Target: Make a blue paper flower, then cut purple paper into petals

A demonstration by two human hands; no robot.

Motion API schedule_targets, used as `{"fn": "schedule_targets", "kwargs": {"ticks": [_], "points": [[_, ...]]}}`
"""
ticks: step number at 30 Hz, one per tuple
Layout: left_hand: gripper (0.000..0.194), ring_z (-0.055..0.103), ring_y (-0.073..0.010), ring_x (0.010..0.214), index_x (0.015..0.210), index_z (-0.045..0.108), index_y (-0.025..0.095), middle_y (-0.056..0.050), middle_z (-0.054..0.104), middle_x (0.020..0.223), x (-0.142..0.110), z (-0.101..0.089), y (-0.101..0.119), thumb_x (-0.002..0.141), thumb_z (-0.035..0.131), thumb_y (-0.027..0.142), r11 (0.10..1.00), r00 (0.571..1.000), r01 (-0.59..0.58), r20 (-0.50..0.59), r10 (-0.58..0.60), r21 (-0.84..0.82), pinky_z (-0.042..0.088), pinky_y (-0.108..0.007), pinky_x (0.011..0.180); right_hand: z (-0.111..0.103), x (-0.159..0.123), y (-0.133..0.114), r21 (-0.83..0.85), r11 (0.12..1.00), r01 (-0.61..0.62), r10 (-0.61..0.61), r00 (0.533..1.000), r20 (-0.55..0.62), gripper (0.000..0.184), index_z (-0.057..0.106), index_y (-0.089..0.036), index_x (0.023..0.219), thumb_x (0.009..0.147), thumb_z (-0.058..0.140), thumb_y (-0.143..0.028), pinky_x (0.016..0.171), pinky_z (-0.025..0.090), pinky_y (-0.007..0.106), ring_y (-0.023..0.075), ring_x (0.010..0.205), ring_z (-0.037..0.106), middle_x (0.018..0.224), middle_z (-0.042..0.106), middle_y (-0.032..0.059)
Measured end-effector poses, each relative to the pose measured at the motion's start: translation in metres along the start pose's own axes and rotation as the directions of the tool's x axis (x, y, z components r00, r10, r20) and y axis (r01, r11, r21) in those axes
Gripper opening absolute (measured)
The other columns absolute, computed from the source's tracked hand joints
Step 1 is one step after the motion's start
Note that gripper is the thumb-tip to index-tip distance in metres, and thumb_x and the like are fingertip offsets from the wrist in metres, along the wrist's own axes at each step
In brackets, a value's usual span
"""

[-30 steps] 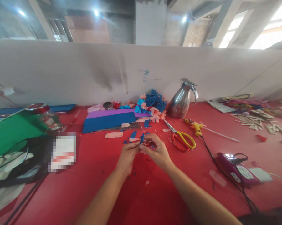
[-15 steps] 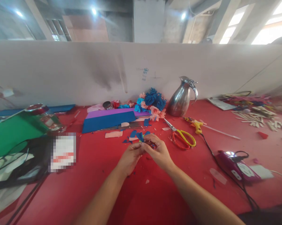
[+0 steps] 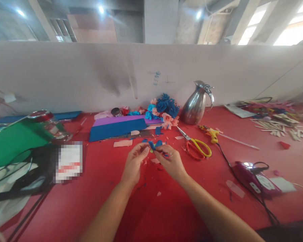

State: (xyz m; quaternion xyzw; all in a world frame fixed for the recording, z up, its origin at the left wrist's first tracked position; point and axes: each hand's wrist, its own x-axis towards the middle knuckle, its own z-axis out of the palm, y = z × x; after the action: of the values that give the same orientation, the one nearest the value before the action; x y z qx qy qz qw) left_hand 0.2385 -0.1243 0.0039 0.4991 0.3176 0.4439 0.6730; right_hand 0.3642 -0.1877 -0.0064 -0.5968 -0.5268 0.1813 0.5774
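Between my two hands, just above the red tabletop, is a small blue crepe paper piece [image 3: 152, 145]. My left hand [image 3: 135, 160] pinches its left edge with thumb and fingertips. From the other side, my right hand [image 3: 171, 161] closes thumb and fingers on the same blue paper. Pink and blue paper scraps lie under and around the hands, partly covered by them. A pink paper strip [image 3: 122, 143] rests left of the fingers. Scissors [image 3: 197, 148] with red and yellow handles lie right of my right hand, blades partly apart.
Behind the hands are blue paper sheets [image 3: 118, 129] and a bunch of paper flowers [image 3: 163, 109]. A steel jug [image 3: 195, 105] stands by the wall. The yellow glue gun [image 3: 212, 135] has a cord running to a purple power box [image 3: 257, 179]. A red-lidded jar [image 3: 50, 126] is left.
My hands have moved slightly apart, the left one shifting left and up. More of the blue paper now shows between the fingertips, spread sideways. The scissors and jug stay put.
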Motion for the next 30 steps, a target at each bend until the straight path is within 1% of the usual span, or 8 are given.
{"fn": "schedule_targets", "kwargs": {"ticks": [4, 8, 12, 15, 18, 20, 26, 30], "points": [[0.015, 0.055, -0.0121, 0.076, 0.071, 0.067, 0.021, 0.003, 0.064, 0.075, 0.0013, -0.0018, 0.0005, 0.06, 0.078, 0.023, 0.994, 0.999, 0.045, 0.005, -0.045, -0.099, 0.04, -0.024, 0.077, 0.0023, -0.0022, -0.0004, 0.037, 0.999, -0.011, 0.01, 1.0, 0.016, 0.009, 0.069, -0.022, 0.079, 0.078, 0.06, -0.025, 0.073, 0.047, 0.031, 0.0179, 0.077, 0.061, 0.08, 0.069, 0.0035], [0.014, 0.055, -0.0128, 0.075, 0.067, 0.066, 0.02, 0.002, 0.064, 0.074, 0.0022, -0.0036, 0.0004, 0.061, 0.078, 0.023, 0.987, 0.991, 0.118, 0.075, -0.11, -0.113, 0.041, -0.026, 0.076, 0.0016, -0.0023, -0.0028, 0.17, 0.977, -0.13, 0.121, 0.991, 0.058, 0.013, 0.069, -0.02, 0.083, 0.075, 0.064, -0.029, 0.065, 0.048, 0.029, 0.0158, 0.071, 0.059, 0.08, 0.067, 0.0033], [0.017, 0.055, -0.0136, 0.072, 0.067, 0.066, 0.018, 0.0, 0.064, 0.072, 0.0018, -0.0042, 0.0012, 0.06, 0.079, 0.026, 0.989, 0.983, 0.148, 0.11, -0.147, -0.008, 0.041, -0.026, 0.072, 0.0006, -0.001, -0.0053, 0.402, 0.873, -0.274, 0.242, 0.962, 0.13, 0.02, 0.065, -0.019, 0.078, 0.07, 0.07, -0.037, 0.06, 0.047, 0.026, 0.0125, 0.063, 0.056, 0.073, 0.062, 0.0], [0.018, 0.054, -0.0126, 0.067, 0.067, 0.066, 0.018, 0.0, 0.062, 0.069, 0.0013, -0.0034, 0.0012, 0.059, 0.08, 0.027, 0.984, 0.979, 0.176, 0.112, -0.172, -0.028, 0.041, -0.025, 0.067, -0.0001, 0.0002, -0.0069, 0.506, 0.789, -0.348, 0.308, 0.937, 0.164, 0.023, 0.062, -0.02, 0.073, 0.066, 0.074, -0.038, 0.059, 0.044, 0.024, 0.01, 0.059, 0.052, 0.067, 0.058, -0.0031], [0.02, 0.054, -0.0113, 0.063, 0.067, 0.065, 0.018, 0.0, 0.063, 0.069, 0.0019, -0.0032, 0.0018, 0.058, 0.081, 0.027, 0.958, 0.961, 0.258, 0.137, -0.241, -0.123, 0.042, -0.025, 0.063, -0.0013, 0.001, -0.0085, 0.559, 0.728, -0.397, 0.324, 0.918, 0.229, 0.023, 0.062, -0.019, 0.072, 0.065, 0.076, -0.037, 0.06, 0.043, 0.023, 0.0089, 0.058, 0.051, 0.064, 0.057, -0.0041], [0.021, 0.054, -0.01, 0.062, 0.068, 0.064, 0.018, 0.001, 0.062, 0.07, 0.0026, -0.0037, 0.003, 0.057, 0.082, 0.024, 0.944, 0.953, 0.283, 0.156, -0.258, -0.168, 0.042, -0.024, 0.063, -0.0021, 0.0012, -0.0088, 0.58, 0.699, -0.418, 0.318, 0.908, 0.271, 0.024, 0.062, -0.019, 0.071, 0.065, 0.077, -0.037, 0.061, 0.042, 0.023, 0.0088, 0.058, 0.051, 0.063, 0.057, -0.0042], [0.025, 0.052, -0.0089, 0.062, 0.076, 0.065, 0.02, 0.003, 0.06, 0.072, 0.0049, -0.0074, 0.0063, 0.057, 0.081, 0.017, 0.944, 0.959, 0.26, 0.168, -0.228, -0.204, 0.04, -0.022, 0.058, -0.002, 0.0005, -0.0055, 0.615, 0.638, -0.463, 0.324, 0.886, 0.332, 0.025, 0.062, -0.02, 0.071, 0.062, 0.08, -0.036, 0.061, 0.042, 0.023, 0.0087, 0.06, 0.052, 0.066, 0.058, -0.0042], [0.025, 0.053, -0.0098, 0.064, 0.087, 0.066, 0.021, 0.001, 0.061, 0.076, 0.0044, -0.0088, 0.0047, 0.064, 0.078, 0.024, 0.962, 0.966, 0.225, 0.165, -0.199, -0.154, 0.042, -0.023, 0.062, -0.0024, 0.0013, -0.003, 0.663, 0.57, -0.485, 0.339, 0.874, 0.348, 0.025, 0.063, -0.02, 0.071, 0.062, 0.081, -0.034, 0.06, 0.042, 0.021, 0.0074, 0.058, 0.052, 0.07, 0.059, -0.0042]]}}
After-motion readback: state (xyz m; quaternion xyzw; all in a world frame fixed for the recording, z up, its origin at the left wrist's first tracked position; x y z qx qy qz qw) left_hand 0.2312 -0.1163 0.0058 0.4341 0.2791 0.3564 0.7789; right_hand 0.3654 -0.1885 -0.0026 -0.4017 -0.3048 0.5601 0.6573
